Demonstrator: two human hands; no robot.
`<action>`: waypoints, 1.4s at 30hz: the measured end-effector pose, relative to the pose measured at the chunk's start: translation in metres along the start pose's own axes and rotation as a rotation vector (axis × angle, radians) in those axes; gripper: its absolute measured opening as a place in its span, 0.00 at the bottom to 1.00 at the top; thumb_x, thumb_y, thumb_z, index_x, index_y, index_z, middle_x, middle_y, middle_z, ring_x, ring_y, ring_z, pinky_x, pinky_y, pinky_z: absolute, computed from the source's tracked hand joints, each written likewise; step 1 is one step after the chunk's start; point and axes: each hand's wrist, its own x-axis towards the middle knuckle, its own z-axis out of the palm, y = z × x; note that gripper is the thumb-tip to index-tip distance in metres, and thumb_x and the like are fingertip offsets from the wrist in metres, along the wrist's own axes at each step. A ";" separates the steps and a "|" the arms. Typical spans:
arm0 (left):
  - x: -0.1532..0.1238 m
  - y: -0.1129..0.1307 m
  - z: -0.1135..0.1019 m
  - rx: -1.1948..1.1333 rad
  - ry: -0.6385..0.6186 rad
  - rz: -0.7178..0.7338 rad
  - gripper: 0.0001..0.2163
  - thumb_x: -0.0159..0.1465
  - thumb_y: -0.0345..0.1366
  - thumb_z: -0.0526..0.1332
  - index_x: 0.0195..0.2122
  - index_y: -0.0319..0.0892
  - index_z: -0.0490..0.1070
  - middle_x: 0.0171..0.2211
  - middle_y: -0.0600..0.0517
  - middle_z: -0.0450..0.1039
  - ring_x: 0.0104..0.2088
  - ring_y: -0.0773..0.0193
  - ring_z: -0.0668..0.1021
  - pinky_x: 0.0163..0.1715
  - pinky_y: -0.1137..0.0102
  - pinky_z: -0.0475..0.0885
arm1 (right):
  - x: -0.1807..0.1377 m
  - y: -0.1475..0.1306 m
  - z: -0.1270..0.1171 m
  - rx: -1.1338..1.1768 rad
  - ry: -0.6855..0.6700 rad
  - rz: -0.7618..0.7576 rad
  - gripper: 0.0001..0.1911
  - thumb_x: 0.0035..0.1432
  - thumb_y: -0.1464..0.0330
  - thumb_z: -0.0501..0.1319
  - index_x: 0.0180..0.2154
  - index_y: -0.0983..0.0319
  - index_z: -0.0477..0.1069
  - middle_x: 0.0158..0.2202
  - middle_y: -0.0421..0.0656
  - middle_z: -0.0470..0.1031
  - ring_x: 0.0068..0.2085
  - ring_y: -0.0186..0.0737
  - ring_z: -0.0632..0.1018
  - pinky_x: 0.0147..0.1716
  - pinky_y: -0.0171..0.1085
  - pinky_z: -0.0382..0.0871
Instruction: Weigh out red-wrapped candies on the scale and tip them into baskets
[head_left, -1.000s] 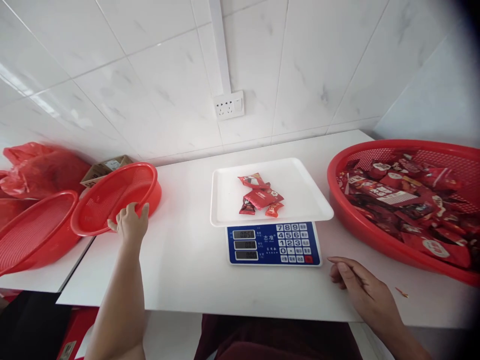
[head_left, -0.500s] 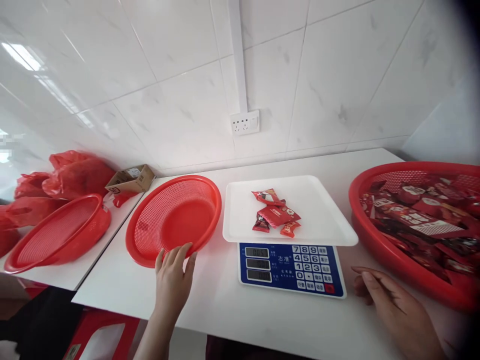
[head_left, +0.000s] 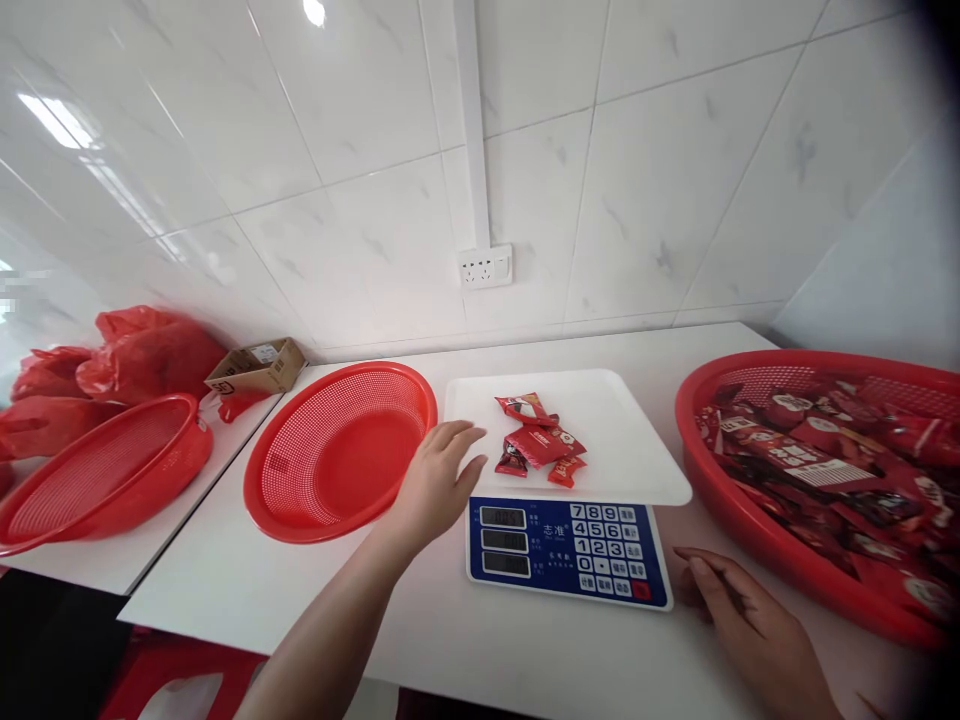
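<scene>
A small heap of glossy red snack packets [head_left: 540, 440] lay on the shallow white plastic tray [head_left: 637, 450] of a blue-and-white electronic scale [head_left: 555, 555]. The person's left hand [head_left: 442, 485] hung over the tray's near left corner, fingers loosely bent and thumb apart, with nothing seen between them; the fingertips were near the heap, apparently short of touching it. The right hand [head_left: 739, 620] was half curled between the scale and a big round red plastic basket [head_left: 686, 430] full of similar packets.

A brush of the left wrist against the tray would probably upset the reading, since the load looked light. A hasty pinch might leave a small packet behind or flick it over the low rim, as the pieces overlapped and their wrappers looked slick. A perforated red plastic basket [head_left: 296, 460] stood just beside the tray, so a low forearm could nudge one into the other.

The left hand covered the tray's corner and a little of that basket's rim; whether it touched either could not be told. The right palm was turned away, hiding whether its fingers held anything. The digits on the grey displays [head_left: 504, 541] were too faint to read surely, and the big basket ran off at the right, into dark blur.
</scene>
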 end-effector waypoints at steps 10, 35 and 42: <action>0.109 0.022 0.059 0.070 -0.360 0.300 0.23 0.56 0.19 0.51 0.50 0.44 0.69 0.52 0.51 0.71 0.54 0.61 0.71 0.53 0.65 0.67 | 0.000 0.000 -0.002 0.034 -0.020 -0.100 0.18 0.51 0.52 0.56 0.33 0.58 0.73 0.20 0.39 0.74 0.22 0.40 0.77 0.23 0.35 0.75; 0.061 0.057 0.034 0.021 -0.397 0.209 0.17 0.65 0.39 0.56 0.55 0.45 0.65 0.55 0.50 0.70 0.53 0.59 0.73 0.50 0.66 0.70 | 0.002 0.010 -0.001 0.061 -0.078 0.017 0.21 0.48 0.50 0.57 0.37 0.58 0.73 0.27 0.41 0.79 0.28 0.43 0.80 0.30 0.37 0.77; 0.070 0.029 0.026 0.148 -0.246 0.050 0.19 0.63 0.23 0.51 0.52 0.44 0.67 0.49 0.50 0.75 0.45 0.60 0.78 0.41 0.68 0.74 | 0.001 0.011 -0.001 0.052 -0.082 0.037 0.24 0.47 0.48 0.56 0.37 0.58 0.73 0.23 0.40 0.76 0.27 0.41 0.78 0.29 0.36 0.75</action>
